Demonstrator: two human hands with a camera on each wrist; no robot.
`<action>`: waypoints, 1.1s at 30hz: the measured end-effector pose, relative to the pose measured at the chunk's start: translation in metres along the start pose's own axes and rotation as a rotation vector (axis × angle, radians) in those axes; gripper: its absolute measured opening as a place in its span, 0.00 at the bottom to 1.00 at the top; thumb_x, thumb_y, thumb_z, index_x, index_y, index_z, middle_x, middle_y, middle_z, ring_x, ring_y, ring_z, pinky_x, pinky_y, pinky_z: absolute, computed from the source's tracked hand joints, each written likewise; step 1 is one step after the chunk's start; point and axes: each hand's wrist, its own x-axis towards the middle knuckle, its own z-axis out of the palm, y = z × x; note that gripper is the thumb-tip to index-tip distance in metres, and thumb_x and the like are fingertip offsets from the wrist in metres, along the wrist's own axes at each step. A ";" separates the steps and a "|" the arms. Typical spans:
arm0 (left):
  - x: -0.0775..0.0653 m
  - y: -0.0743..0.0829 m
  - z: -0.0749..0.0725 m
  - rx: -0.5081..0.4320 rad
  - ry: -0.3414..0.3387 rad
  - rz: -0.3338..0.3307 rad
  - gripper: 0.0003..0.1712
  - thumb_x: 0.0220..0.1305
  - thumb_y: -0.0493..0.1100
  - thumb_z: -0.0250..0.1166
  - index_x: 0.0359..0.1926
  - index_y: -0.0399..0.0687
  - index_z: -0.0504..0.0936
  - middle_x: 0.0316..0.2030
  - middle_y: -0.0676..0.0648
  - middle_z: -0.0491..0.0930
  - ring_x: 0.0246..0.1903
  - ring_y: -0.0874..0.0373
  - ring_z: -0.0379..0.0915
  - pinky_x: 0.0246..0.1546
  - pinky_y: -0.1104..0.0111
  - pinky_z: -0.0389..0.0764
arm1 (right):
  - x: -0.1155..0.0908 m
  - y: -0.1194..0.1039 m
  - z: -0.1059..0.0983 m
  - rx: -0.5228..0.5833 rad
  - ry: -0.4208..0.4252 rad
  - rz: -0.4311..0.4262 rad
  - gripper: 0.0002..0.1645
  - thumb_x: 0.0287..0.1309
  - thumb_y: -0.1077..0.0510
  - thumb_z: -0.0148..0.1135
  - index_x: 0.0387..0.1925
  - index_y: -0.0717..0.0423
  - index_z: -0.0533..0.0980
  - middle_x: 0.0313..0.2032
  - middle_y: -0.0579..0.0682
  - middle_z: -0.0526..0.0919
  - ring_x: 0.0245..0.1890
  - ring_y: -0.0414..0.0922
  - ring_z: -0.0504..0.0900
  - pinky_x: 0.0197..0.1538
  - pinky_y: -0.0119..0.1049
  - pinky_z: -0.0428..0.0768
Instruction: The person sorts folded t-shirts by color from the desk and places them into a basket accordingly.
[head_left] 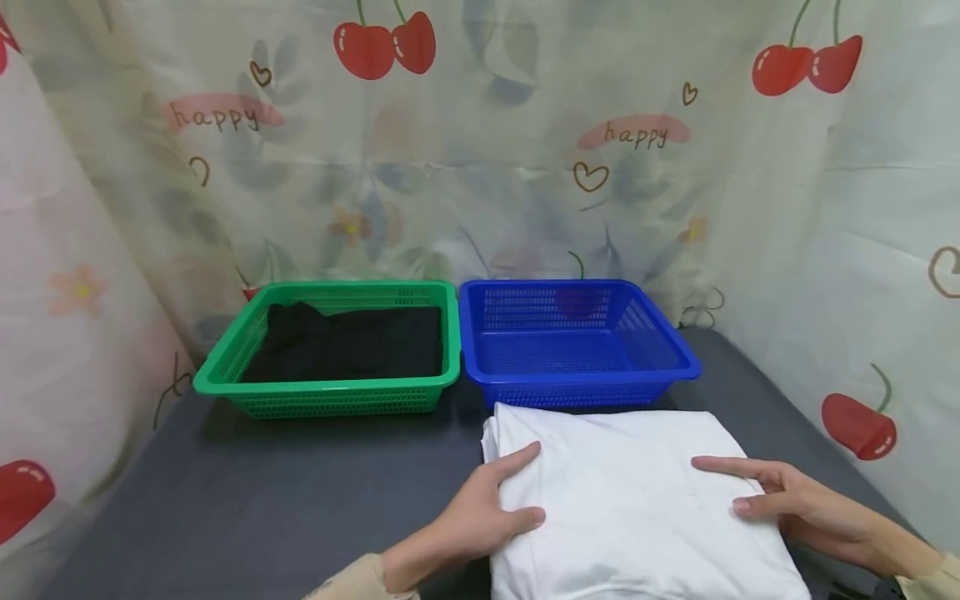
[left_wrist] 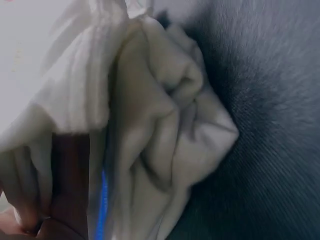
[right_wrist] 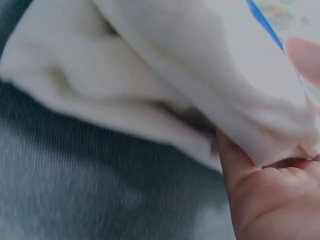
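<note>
A folded white garment (head_left: 630, 500), several layers thick, lies in front of the blue basket. My left hand (head_left: 480, 508) grips its left side, with thumb and index finger on top and the other fingers hidden beneath. On the opposite side, my right hand (head_left: 802, 504) holds the garment the same way, thumb and index finger over the top layer. Seen from the right wrist, the palm (right_wrist: 280, 205) comes up under the cloth's edge. Loose folds (left_wrist: 165, 115) hang at the near side in the left wrist view.
The blue plastic basket (head_left: 581, 377) stands just beyond the garment. Left of it, rim to rim, is a green basket (head_left: 330, 387) with folded black cloth (head_left: 360, 342) inside. Both stand on a dark grey table (head_left: 300, 500); a printed curtain (head_left: 480, 208) encloses the back and sides.
</note>
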 end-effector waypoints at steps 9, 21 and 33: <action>-0.019 -0.004 -0.023 0.026 0.002 -0.055 0.42 0.56 0.37 0.73 0.71 0.52 0.68 0.67 0.45 0.67 0.64 0.50 0.61 0.62 0.49 0.62 | 0.024 -0.009 0.023 -0.064 0.001 -0.035 0.32 0.73 0.66 0.45 0.75 0.51 0.58 0.72 0.52 0.58 0.66 0.45 0.64 0.63 0.50 0.68; -0.025 0.001 -0.028 -0.021 -0.006 -0.022 0.42 0.57 0.36 0.72 0.72 0.57 0.67 0.69 0.49 0.64 0.65 0.55 0.60 0.61 0.57 0.65 | 0.026 -0.017 0.029 -0.220 0.073 -0.113 0.36 0.70 0.68 0.52 0.75 0.52 0.57 0.74 0.50 0.53 0.64 0.30 0.62 0.62 0.46 0.70; -0.025 0.015 -0.047 -0.075 -0.028 0.039 0.41 0.61 0.41 0.72 0.73 0.60 0.65 0.71 0.53 0.61 0.67 0.58 0.58 0.61 0.70 0.64 | 0.022 -0.050 0.035 -0.326 0.093 -0.203 0.37 0.69 0.69 0.52 0.76 0.51 0.57 0.73 0.42 0.56 0.65 0.32 0.62 0.59 0.46 0.74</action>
